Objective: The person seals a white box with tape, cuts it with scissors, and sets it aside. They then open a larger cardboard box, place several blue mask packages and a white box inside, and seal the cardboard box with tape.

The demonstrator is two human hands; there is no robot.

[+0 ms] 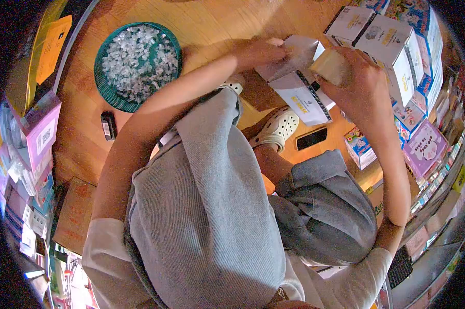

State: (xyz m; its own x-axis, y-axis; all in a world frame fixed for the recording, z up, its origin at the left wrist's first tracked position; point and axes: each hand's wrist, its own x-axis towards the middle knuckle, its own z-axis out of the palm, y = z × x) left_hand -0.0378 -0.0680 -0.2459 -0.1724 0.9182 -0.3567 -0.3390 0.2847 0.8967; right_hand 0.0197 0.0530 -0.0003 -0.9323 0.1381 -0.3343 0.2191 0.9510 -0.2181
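A white box (299, 98) with a black stripe and gold print stands tilted over the floor in front of my feet. My left hand (267, 52) is closed on its far left side, at the shiny grey face. In my right hand (358, 85) is a thick roll of tape (331, 67), yellowish and see-through, held right at the box's upper right edge. The fingers of my right hand wrap over the roll, and part of it is hidden behind them.
A green round basket (99, 77) of clear crumpled pieces sits at the left, near a small black object (108, 125). White boxes (389, 44) are stacked at the right above a small coloured box (360, 148). A phone (311, 139) lies beside my cream clog (280, 127).
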